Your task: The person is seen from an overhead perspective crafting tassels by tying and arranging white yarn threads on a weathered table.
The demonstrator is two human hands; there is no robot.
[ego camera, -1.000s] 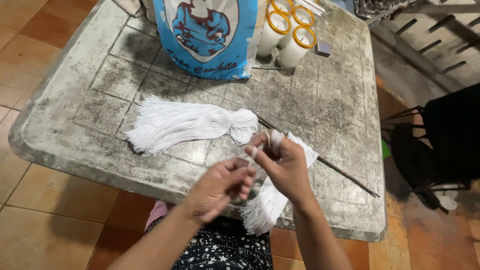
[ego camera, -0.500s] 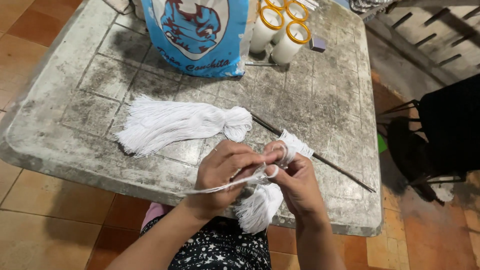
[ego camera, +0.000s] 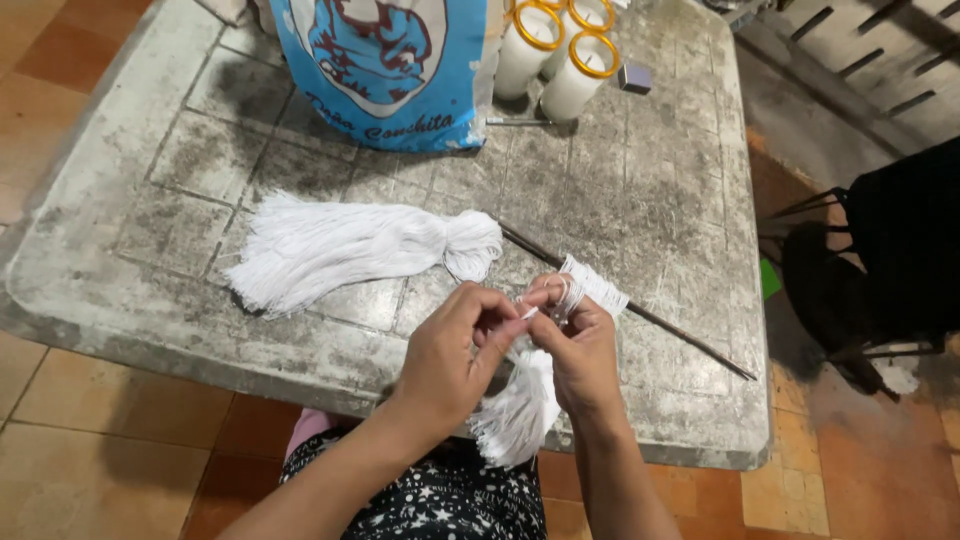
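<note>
My right hand [ego camera: 578, 350] grips a small bundle of white strings [ego camera: 520, 410] whose cut ends hang over the near edge of the table. My left hand [ego camera: 450, 355] pinches a single white string at the top of that bundle, fingertips touching those of my right hand. A larger bundle of white strings [ego camera: 340, 248], tied at one end, lies on the grey tiled table [ego camera: 650, 200] just beyond my hands. A thin dark rod [ego camera: 680, 335] lies diagonally on the table, passing under my right hand.
A blue and white printed bag [ego camera: 385, 65] stands at the far side of the table. Beside it are white candles in glasses with yellow rims [ego camera: 560, 60]. A black chair [ego camera: 880, 270] stands to the right on the orange tiled floor [ego camera: 110, 420].
My left hand had a long strand stretched out to the left half a second ago; now it is back against my right hand at the top of the bundle, strand no longer stretched.
</note>
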